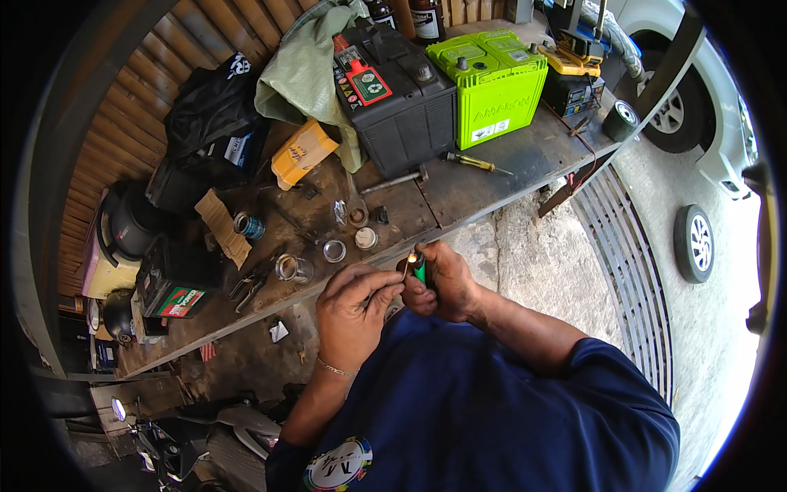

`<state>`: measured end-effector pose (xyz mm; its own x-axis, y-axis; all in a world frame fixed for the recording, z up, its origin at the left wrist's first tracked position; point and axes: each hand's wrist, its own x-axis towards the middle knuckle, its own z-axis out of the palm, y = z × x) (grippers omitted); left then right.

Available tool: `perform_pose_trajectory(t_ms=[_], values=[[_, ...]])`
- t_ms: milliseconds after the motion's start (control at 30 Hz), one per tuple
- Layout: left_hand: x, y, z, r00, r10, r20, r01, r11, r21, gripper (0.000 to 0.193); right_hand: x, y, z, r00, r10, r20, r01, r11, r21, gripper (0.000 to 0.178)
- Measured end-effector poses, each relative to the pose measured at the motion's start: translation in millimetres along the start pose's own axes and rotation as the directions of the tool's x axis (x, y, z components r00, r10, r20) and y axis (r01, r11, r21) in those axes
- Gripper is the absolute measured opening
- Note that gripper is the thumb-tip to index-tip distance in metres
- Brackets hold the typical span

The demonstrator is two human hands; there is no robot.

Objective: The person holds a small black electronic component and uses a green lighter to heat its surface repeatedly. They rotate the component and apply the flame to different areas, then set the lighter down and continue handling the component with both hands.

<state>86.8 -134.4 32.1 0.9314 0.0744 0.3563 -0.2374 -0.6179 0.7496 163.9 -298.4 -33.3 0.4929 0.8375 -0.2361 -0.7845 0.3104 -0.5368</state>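
Observation:
In front of my chest, just off the workbench's near edge, my right hand (447, 283) is closed around a green lighter (420, 267). A small flame (412, 258) shows at its top. Close beside it, my left hand (354, 305) pinches a thin stick-like piece (406, 269) between thumb and fingers, its upper end by the flame. Whether this piece is wire or wood is too small to tell. Nearest on the bench are a glass jar (293, 268), an open round tin (334, 250) and a small round container with pale contents (366, 239).
The wooden workbench (492, 193) carries a black car battery (398, 102), a bright green battery (502, 90), a screwdriver (479, 162), a hammer (393, 180), pliers (246, 289) and a yellow box (303, 154). A motorcycle (238, 435) stands lower left; a loose wheel (694, 243) lies right.

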Motion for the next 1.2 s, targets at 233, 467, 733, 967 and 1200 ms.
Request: perform_pose_trajectory(t_ms=[233,467,733,967,1200], values=[[-2.6,3.5,-0.1,1.000,-0.019,0.017,0.019,1.000,0.012,0.016,-0.8,-2.4,1.2,0.999,0.034,-0.032,-0.034,0.999,-0.012,0.063],[-5.1,2.2,1.1,1.000,-0.015,0.004,0.015,1.000,0.014,0.016,-1.8,2.1,0.7,1.000,0.016,-0.022,-0.017,0.999,-0.044,0.063],[-6.6,2.8,2.6,1.000,-0.029,-0.002,0.029,1.000,-0.003,0.016,-1.1,4.3,-1.7,0.999,0.029,-0.023,-0.030,0.998,-0.048,0.064],[-6.4,2.5,3.9,0.999,-0.045,-0.003,0.045,0.999,-0.024,0.016,-0.2,4.9,-7.8,0.999,0.017,0.027,-0.016,0.999,-0.032,0.062],[-5.9,3.5,2.4,0.998,-0.064,0.025,0.064,0.998,0.006,0.016,0.3,4.2,-10.3,1.000,0.013,0.019,-0.012,1.000,-0.027,0.062]])
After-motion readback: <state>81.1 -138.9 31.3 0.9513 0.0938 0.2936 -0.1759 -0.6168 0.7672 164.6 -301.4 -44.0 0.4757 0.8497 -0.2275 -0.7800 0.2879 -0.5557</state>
